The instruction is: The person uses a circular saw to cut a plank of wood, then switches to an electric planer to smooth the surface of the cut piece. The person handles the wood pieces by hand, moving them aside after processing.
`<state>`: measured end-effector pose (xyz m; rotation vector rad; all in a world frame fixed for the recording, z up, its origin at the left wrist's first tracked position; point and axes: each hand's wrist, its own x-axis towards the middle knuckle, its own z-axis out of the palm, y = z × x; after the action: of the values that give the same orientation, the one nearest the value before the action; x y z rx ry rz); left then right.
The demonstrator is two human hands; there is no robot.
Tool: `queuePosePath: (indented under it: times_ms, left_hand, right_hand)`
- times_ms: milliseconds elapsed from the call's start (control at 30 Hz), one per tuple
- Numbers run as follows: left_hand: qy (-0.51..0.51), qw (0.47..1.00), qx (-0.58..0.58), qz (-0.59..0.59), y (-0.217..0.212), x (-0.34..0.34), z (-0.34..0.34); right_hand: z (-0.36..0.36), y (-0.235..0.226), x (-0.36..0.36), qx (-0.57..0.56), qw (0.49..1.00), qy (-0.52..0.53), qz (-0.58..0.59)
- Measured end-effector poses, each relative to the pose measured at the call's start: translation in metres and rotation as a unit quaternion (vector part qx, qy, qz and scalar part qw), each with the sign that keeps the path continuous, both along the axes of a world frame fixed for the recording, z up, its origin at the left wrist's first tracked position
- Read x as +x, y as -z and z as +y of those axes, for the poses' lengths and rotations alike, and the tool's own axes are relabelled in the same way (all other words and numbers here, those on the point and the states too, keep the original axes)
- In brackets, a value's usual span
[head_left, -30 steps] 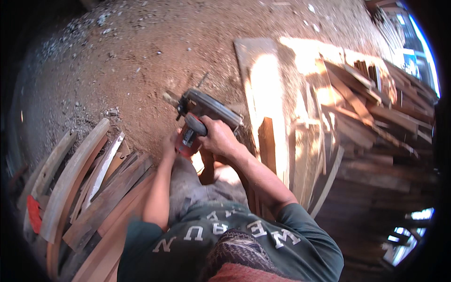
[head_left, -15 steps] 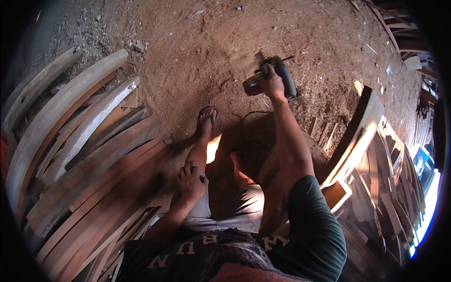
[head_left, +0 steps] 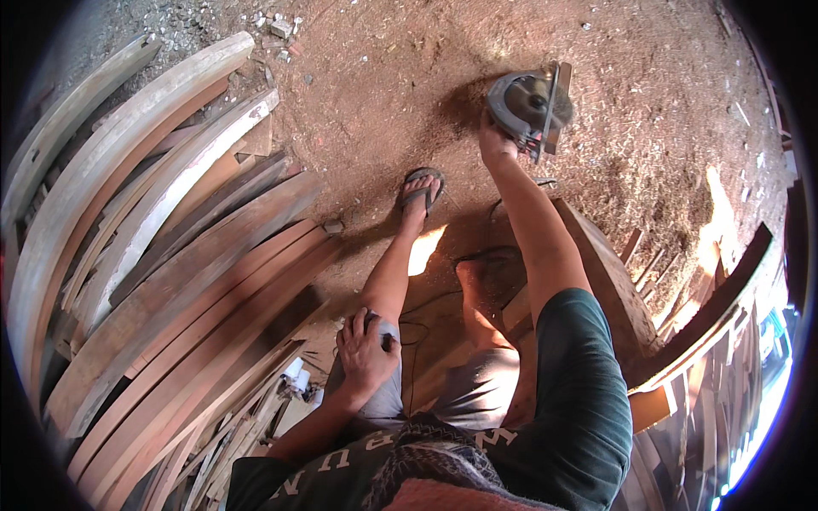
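Sawdusty dirt floor (head_left: 383,77) bears curved planks (head_left: 170,255), seemingly stacked.

We see a saw (head_left: 528,106) in grey metal with a dull silver blade guard, against reddish-brown ground (head_left: 383,77) speckled with pale chips. Left of the saw, the planks (head_left: 170,255) run brown to weathered grey. Our shirt (head_left: 571,400) is dark green, our shorts (head_left: 477,392) grey, the sandal (head_left: 423,189) dark.

No packages, labels (or screens)
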<state>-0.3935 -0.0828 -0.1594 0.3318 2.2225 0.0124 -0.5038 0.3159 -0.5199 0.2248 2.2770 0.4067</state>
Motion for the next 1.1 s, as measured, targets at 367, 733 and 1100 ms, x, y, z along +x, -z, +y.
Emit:
queuePosePath:
  times_ms: [367, 733, 1100]
  left_hand:
    - [0.008, 1.000, -0.022, 0.010, 0.003, 0.006, 0.008]
    - [0.140, 0.985, 0.069, -0.081, -0.022, -0.017, 0.061]
    - [0.165, 0.878, 0.357, -0.273, -0.159, 0.175, 0.222]
  right_hand:
    - [-0.077, -0.098, 0.016, -0.218, 0.968, 0.101, 0.073]
    - [-0.097, -0.516, 0.259, -0.373, 0.734, 0.434, 0.366]
    - [-0.125, -0.661, 0.638, -0.084, 0.548, 0.716, 0.424]
